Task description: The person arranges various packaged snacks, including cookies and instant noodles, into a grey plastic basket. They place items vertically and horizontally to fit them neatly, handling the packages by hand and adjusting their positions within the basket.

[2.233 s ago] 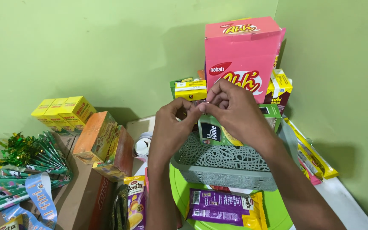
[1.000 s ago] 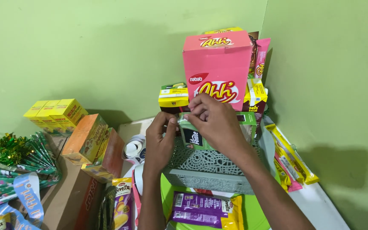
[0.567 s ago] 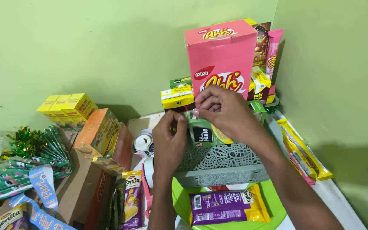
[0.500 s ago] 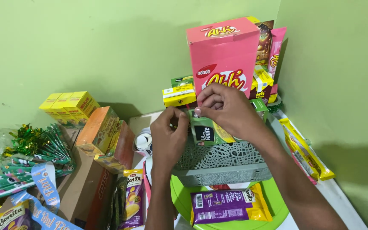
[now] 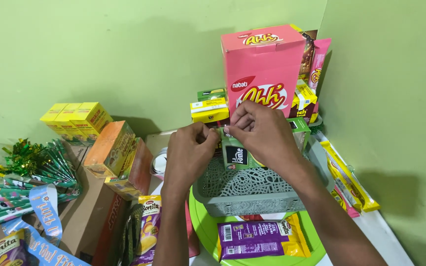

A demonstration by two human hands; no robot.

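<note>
While the pink box [image 5: 265, 66] towers at the back of the grey basket [image 5: 252, 189], both hands meet just in front of it over a green packet [image 5: 235, 152] that stands upright inside the basket's front left part. The right hand [image 5: 265, 130] comes in from above, its fingers pinched together on the packet's top edge; the left hand [image 5: 191, 152] closes on the same edge from the left, fingertips touching the right ones, though what exactly sits between them is too small to tell. The packet looks like a light, soft sachet, likely to bend or crumple if squeezed mid-body, so the stiffer sealed top seam seems the safest place to grip. The basket rests on a green tray [image 5: 208, 229], with a purple wrapper [image 5: 260, 239] lying flat just before it. Crowding the packet are a yellow carton [image 5: 209, 111] behind the left hand and more packs to the right of the pink box, leaving little room to tilt it back. Further left lie an orange box [image 5: 109, 150], a row of yellow boxes [image 5: 77, 118], a chip bag [image 5: 146, 231] and green tinsel sticks [image 5: 25, 167], all well apart from the hands.
</note>
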